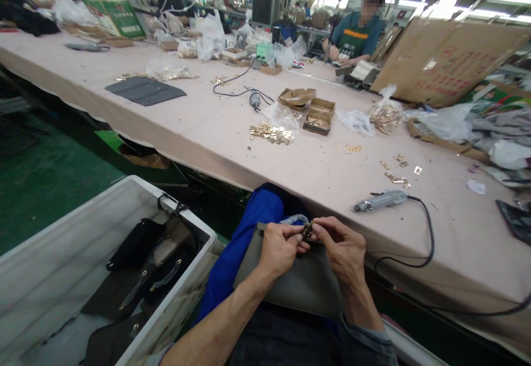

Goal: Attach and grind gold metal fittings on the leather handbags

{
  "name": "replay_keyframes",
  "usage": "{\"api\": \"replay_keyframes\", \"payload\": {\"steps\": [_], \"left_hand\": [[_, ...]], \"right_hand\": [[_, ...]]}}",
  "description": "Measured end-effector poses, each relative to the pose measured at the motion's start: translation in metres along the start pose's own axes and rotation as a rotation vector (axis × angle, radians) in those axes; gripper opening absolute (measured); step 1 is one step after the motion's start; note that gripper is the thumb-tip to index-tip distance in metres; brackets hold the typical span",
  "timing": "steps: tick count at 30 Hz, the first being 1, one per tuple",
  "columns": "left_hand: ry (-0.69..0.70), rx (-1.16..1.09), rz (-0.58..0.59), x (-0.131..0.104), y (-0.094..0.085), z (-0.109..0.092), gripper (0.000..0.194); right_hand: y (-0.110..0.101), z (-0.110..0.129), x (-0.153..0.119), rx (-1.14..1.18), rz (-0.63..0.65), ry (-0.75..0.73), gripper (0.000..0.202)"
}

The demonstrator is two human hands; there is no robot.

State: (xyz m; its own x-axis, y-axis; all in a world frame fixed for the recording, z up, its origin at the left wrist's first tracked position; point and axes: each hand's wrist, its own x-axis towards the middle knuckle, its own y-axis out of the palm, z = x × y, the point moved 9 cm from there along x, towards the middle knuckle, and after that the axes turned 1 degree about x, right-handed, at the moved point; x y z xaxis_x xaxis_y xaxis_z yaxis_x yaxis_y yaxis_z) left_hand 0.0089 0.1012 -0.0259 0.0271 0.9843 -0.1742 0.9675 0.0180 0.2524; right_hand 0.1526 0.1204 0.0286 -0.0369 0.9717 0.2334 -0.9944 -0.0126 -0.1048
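A grey-brown bag piece (307,280) lies across the lap, over blue trousers. At its upper edge, my left hand (282,247) and my right hand (342,244) meet, fingers pinched around a small gold metal fitting (307,230). A clear plastic-wrapped loop (295,219) shows just behind the fingers. The fitting is partly hidden by the fingertips. On the table, right of my right hand, lies a grey electric screwdriver (381,200) with a black cable.
A white bin (136,183) with dark bag pieces stands at the left. The pink-covered table (207,145) holds gold parts (271,133), small cardboard boxes (319,114), a dark mat (145,90) and a large carton (448,62). Two people are across the table.
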Motion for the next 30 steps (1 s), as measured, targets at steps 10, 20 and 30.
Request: {"api": "replay_keyframes", "payload": {"steps": [10, 20, 30], "left_hand": [[-0.056, -0.057, -0.05, 0.008, -0.004, 0.014, 0.02], [-0.064, -0.03, -0.021, 0.008, -0.003, 0.014, 0.027], [-0.063, -0.039, -0.007, 0.006, -0.005, 0.016, 0.027]], "right_hand": [[0.007, -0.003, -0.001, -0.033, 0.009, -0.023, 0.015], [0.009, -0.013, -0.007, -0.03, -0.046, -0.019, 0.017], [0.01, -0.01, -0.011, -0.095, -0.093, -0.018, 0.018]]}}
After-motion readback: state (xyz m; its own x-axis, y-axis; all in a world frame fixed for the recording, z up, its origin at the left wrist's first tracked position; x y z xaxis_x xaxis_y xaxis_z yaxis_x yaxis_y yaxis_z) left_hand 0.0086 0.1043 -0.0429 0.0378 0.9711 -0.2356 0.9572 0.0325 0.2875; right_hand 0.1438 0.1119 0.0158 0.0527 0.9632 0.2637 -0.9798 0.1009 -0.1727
